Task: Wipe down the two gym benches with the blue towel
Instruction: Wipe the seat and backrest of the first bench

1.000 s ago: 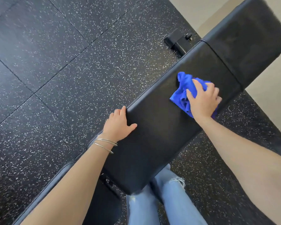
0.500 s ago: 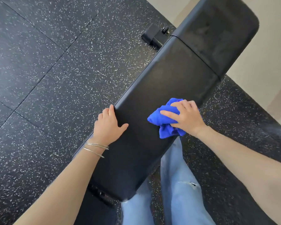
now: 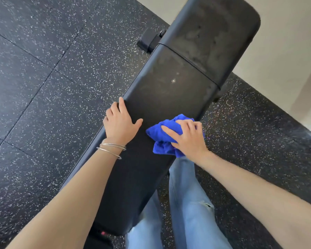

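Note:
A long black padded gym bench [image 3: 169,87] runs diagonally from the bottom centre to the top right, with a seam splitting off its far pad [image 3: 214,33]. My right hand [image 3: 188,139] presses a bunched blue towel [image 3: 162,141] onto the bench near its right edge. My left hand [image 3: 121,124] lies flat on the left edge of the pad, fingers spread, with thin bangles on the wrist. Faint smears show on the far pad. Only one bench is in view.
Black speckled rubber floor tiles [image 3: 52,78] surround the bench. A black frame foot [image 3: 149,41] sticks out at the bench's left side near the seam. A beige wall [image 3: 285,60] rises at the top right. My legs in blue jeans [image 3: 187,203] stand beside the bench.
My right hand has drawn the towel back along the bench from near the seam toward me. The left hand has stayed on the left edge. The view has shifted.

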Demonstrator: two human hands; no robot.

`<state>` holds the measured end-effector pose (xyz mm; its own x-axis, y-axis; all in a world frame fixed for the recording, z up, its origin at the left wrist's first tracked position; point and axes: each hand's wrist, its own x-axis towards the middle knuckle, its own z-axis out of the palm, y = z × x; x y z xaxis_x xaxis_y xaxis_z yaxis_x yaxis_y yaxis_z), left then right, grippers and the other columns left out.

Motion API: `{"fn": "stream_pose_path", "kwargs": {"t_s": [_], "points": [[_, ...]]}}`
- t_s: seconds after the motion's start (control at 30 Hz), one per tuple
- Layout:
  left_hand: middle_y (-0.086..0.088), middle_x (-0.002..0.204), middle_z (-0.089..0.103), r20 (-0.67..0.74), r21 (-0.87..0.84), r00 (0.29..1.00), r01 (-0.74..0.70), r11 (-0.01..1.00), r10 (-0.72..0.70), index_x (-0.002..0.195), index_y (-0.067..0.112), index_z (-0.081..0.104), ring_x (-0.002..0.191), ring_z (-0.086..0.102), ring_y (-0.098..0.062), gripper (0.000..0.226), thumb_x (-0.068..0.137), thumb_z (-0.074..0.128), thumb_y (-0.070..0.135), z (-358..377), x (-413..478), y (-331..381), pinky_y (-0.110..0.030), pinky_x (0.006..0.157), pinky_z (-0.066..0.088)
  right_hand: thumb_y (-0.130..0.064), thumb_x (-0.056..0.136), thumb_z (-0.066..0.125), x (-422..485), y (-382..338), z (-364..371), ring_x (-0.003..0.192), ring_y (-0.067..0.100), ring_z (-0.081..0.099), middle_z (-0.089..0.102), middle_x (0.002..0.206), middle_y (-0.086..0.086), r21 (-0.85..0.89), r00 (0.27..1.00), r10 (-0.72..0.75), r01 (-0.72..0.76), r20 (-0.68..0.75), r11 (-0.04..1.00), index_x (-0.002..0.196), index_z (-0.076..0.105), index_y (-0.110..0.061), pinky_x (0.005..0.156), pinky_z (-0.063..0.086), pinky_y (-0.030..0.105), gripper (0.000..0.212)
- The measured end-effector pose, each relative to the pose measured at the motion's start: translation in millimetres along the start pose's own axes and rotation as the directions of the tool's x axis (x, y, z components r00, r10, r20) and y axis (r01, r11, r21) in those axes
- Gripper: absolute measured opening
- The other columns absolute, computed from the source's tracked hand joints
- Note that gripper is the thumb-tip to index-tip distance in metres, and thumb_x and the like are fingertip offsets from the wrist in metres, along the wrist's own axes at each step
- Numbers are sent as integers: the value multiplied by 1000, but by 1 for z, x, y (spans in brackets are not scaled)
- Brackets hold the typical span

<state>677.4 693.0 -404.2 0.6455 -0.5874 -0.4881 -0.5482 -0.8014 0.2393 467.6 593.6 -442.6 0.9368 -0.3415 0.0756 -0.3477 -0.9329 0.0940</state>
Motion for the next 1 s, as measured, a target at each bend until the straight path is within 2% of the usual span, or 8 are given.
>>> {"fn": "stream_pose_path", "kwargs": {"t_s": [0.17, 0.33, 0.47, 0.53, 0.63, 0.77, 0.9, 1.0], "points": [[-18, 148, 26, -16, 21, 999, 50, 999, -50, 148, 7, 14, 133, 27, -39, 96, 79, 63, 53, 4, 11, 19, -52, 105, 29, -11, 75, 47, 38, 113, 16, 79, 27, 46, 51, 101, 6, -19, 889, -444, 445, -113, 895, 118, 48, -45, 66, 36, 37, 55], [-19, 147, 27, -18, 40, 995, 100, 994, -99, 147, 8, 16, 132, 28, -39, 98, 77, 64, 55, 6, 12, 27, -53, 105, 29, -35, 76, 59, 82, 172, 11, 94, 29, 44, 53, 111, 9, -86, 974, 228, -227, 9, 970, 123, 49, -41, 69, 43, 40, 48], [-17, 150, 22, 21, 46, 991, 133, 990, -134, 148, 11, 13, 136, 23, -37, 97, 78, 61, 57, 3, 12, 29, -53, 107, 26, -33, 82, 64, 87, 109, 4, 101, 36, 47, 51, 120, 14, 105, 620, 768, -785, 162, 611, 128, 51, -35, 76, 36, 44, 47], [-16, 151, 22, 37, 43, 987, 153, 987, -155, 148, 13, 13, 138, 22, -36, 95, 78, 61, 56, 2, 12, 31, -54, 108, 25, -35, 73, 72, 66, 76, 2, 93, 32, 46, 52, 112, 12, 74, 781, 610, -622, 135, 780, 122, 51, -34, 72, 38, 43, 54], [-14, 151, 23, 53, 27, 982, 179, 983, -180, 148, 15, 16, 138, 23, -35, 93, 77, 63, 51, -2, 12, 33, -55, 109, 25, -26, 62, 73, 27, 73, 8, 88, 26, 43, 46, 111, 9, 81, 995, -91, 87, 39, 993, 117, 48, -38, 71, 32, 40, 62], [-10, 152, 21, 101, 11, 976, 194, 981, -194, 149, 20, 15, 139, 22, -33, 91, 76, 64, 43, -9, 13, 30, -55, 110, 25, -10, 80, 44, 64, 142, 20, 77, 25, 44, 51, 99, 8, -14, 717, -691, 693, -98, 721, 115, 51, -39, 67, 32, 40, 46], [-9, 150, 23, 80, -48, 977, 200, 979, -196, 148, 20, 19, 137, 23, -33, 91, 73, 67, 39, -6, 12, 29, -54, 110, 26, -31, 74, 62, 118, 181, 22, 87, 26, 42, 48, 109, 7, -76, 988, -134, 128, -78, 989, 120, 51, -38, 65, 39, 37, 48], [-11, 150, 23, 59, -61, 979, 200, 978, -197, 148, 18, 19, 137, 22, -33, 92, 73, 67, 39, -3, 12, 31, -52, 111, 24, -36, 81, 64, 152, 133, 8, 98, 33, 46, 52, 115, 13, 65, 802, 586, -595, 116, 801, 124, 54, -32, 74, 37, 43, 44]]}}
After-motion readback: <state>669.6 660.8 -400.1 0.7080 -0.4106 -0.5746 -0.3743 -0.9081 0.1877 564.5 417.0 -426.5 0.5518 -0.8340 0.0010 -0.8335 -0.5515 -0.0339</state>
